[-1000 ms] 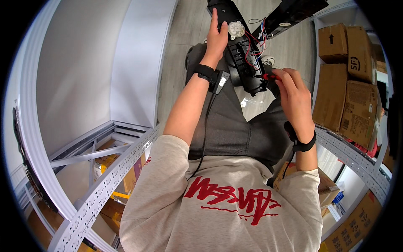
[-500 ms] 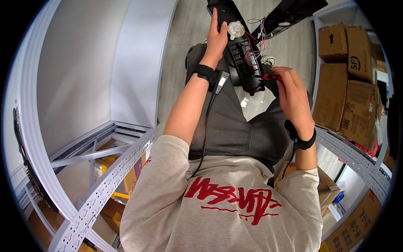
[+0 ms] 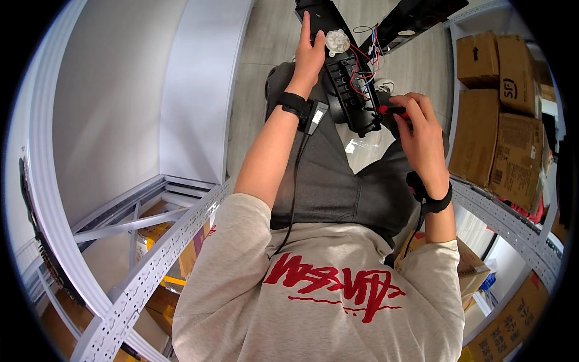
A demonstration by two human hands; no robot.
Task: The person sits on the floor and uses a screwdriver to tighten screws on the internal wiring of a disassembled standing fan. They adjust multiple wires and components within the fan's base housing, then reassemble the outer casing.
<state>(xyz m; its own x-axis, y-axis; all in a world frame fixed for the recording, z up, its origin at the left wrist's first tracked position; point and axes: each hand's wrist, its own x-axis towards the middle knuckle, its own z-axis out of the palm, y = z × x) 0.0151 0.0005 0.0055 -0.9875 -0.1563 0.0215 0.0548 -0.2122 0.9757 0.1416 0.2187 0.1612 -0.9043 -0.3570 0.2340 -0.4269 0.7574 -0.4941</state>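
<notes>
A long black plastic housing [image 3: 357, 113] lies over my lap, its far end pointing up and away. On it are a round whitish part [image 3: 336, 43], a row of black slots, and thin red, blue and white wires [image 3: 368, 72]. My left hand [image 3: 308, 63] grips the housing's left edge, index finger stretched along its top and thumb beside the round part. In my right hand [image 3: 419, 127], thumb and fingers close on the handle of a red and black screwdriver [image 3: 391, 110]. Its tip points left onto the near end of the housing; the exact contact point is too small to make out.
Another long black panel [image 3: 416, 24] stands just beyond, where the wires run toward it. Cardboard boxes [image 3: 475, 137] fill a metal shelf on the right. At left are a white panel [image 3: 202, 90] and a perforated metal rail [image 3: 151, 265].
My right fingers have shifted on the screwdriver handle, with the index finger now more bent and lifted. The housing and my left hand have moved only slightly.
</notes>
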